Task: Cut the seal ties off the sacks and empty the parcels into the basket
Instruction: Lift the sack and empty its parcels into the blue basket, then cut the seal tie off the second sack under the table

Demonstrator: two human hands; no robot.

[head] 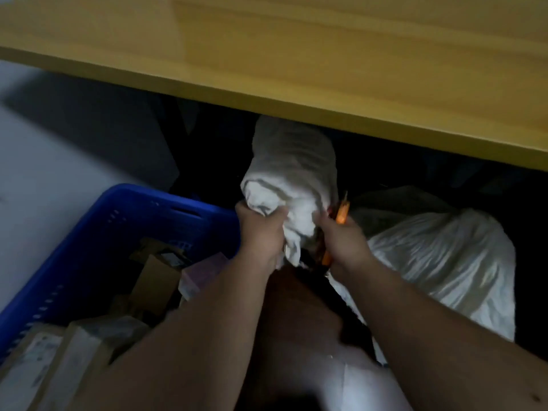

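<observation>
- Nearest the camera, two bare forearms reach forward over a bare knee (299,315), with a blue slotted plastic basket (98,232) at the left already holding brown cardboard parcels (154,280) and pale wrapped packets.
- The left hand (261,232) is clenched tight on the bunched neck of a white woven fabric sack (290,173), pulling it up toward the underside of the yellow wooden tabletop (296,54).
- The right hand (344,244) is wrapped around an orange-handled cutter (341,216), its tip pointing up, just beside the gathered cloth and close to the left hand's fingers; the seal tie itself is hidden in the folds.
- Risk, as judged: with the blade working blind in dim, blurred light, a slip could nick the left hand or the knee below, or slash the sack rather than the tie.
- Risk, as judged: the sack hangs beside the basket, not over it, so a sudden release could spill parcels onto the floor.
- Farther right, a second white plastic-woven sack (439,256) lies slumped under the tabletop, apparently not yet opened.
</observation>
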